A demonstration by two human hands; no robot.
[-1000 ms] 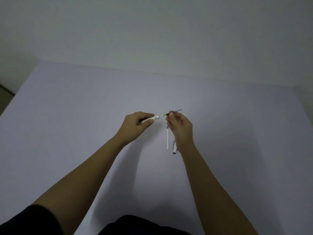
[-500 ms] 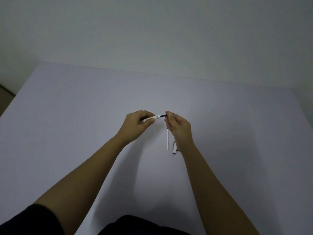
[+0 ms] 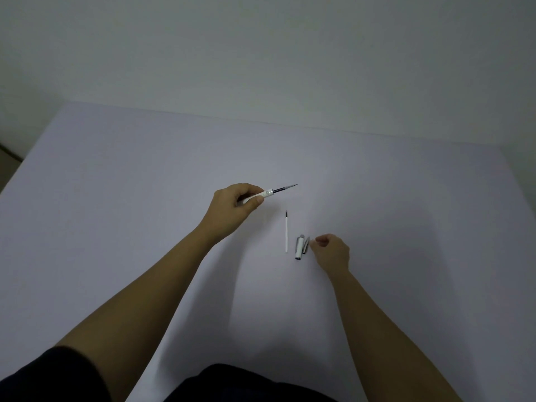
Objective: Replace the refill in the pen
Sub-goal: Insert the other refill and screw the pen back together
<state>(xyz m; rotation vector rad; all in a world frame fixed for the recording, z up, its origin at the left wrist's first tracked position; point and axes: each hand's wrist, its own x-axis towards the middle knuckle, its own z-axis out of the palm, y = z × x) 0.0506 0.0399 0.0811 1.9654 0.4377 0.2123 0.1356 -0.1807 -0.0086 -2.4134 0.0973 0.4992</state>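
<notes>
My left hand (image 3: 236, 203) is closed around the white plastic pen barrel (image 3: 262, 195), held above the table with the dark refill (image 3: 282, 188) sticking out of its front end and pointing far and right. My right hand (image 3: 332, 250) is low and to the right, fingers loosely curled and gripping nothing that I can see, just beside the white pen cap with a silver clip (image 3: 300, 247). Left of the cap, a thin white refill with a dark tip (image 3: 286, 232) lies on the pale lilac tabletop (image 3: 130, 198), its tip pointing away from me.
</notes>
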